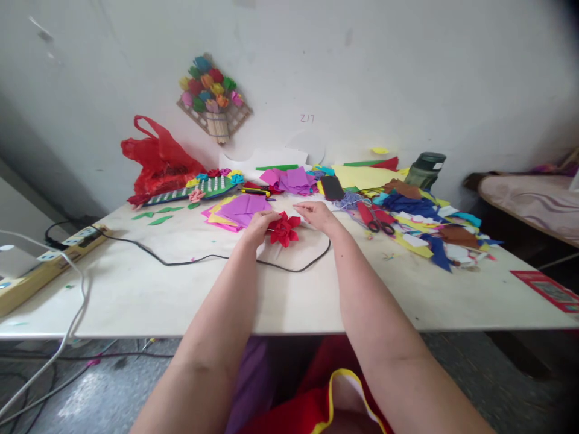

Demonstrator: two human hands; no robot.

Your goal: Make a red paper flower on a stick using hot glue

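Head: red flower in left fingers

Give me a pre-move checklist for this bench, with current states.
1. Red paper flower steadied by the left hand: ok.
2. Right hand holding anything: cannot tell; its fingertips are together beside the flower, any small piece too tiny to see.
3. Black cable clear of the work: not ok, it loops close in front of the flower.
4. Scissors clear of both hands: ok, lying off to the right.
5. Green bottle capped: ok, lid appears on.
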